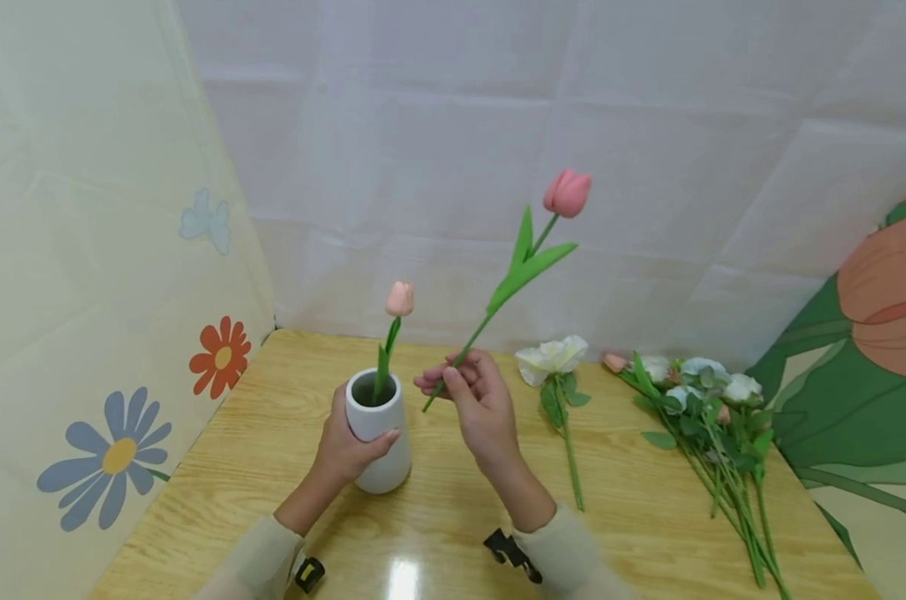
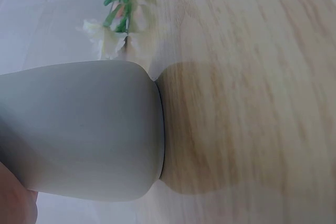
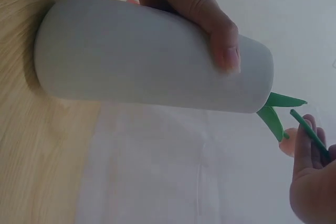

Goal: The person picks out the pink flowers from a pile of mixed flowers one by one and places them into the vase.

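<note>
A white vase stands upright on the table, and my left hand grips it around its upper part, thumb across the front. One pale pink tulip rises from the vase mouth. To the right of the vase, my right hand pinches the lower stem of a darker pink tulip between thumb and fingers. That flower slants up to the right, its stem end apart from the vase. In the right wrist view the stem end shows near the vase's rim and the first tulip's leaves.
A white flower with a green stem lies on the wooden table right of my right hand. Farther right lies a bunch of several mixed flowers, stems pointing toward me. Printed cloths hang at the left and right, a pale sheet behind.
</note>
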Demonstrator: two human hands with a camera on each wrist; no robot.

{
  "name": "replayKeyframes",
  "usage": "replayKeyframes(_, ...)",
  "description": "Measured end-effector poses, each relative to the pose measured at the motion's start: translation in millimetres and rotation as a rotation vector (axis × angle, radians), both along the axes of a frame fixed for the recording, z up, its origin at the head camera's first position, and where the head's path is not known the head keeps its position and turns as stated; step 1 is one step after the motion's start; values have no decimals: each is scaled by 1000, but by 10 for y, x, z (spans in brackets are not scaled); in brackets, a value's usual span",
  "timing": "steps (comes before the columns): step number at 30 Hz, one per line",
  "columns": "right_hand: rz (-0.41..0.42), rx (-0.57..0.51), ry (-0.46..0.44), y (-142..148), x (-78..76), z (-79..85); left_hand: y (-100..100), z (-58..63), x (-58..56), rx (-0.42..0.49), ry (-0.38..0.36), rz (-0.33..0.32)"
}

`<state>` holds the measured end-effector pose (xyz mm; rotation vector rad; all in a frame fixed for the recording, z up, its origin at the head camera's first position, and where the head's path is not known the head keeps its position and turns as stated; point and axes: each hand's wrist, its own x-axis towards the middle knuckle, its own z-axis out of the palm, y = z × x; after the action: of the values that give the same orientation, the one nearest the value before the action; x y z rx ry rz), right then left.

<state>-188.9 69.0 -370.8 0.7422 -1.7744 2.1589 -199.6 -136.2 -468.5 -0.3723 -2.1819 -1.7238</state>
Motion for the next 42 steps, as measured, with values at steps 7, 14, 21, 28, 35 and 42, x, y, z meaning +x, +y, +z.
replayKeyframes(7,6,-29,27,-204,-34,62,-7,0,-5,5,0,3)
replayKeyframes(14,-22,-29,61,-346,-63,84,-1,-15,-19,2,-3,8)
replayKeyframes(21,-20,45,87,-438,-76,68,1,-22,-21,-7,8,7)
replayKeyframes(28,21,171,102,-509,-84,34,-1,-18,-19,1,11,-8)
replayKeyframes(35,-28,320,138,-547,-70,39,-8,-11,-13,7,26,-14)
replayKeyframes(42,-140,515,189,-501,-42,102,-12,-12,-6,-9,17,-4)
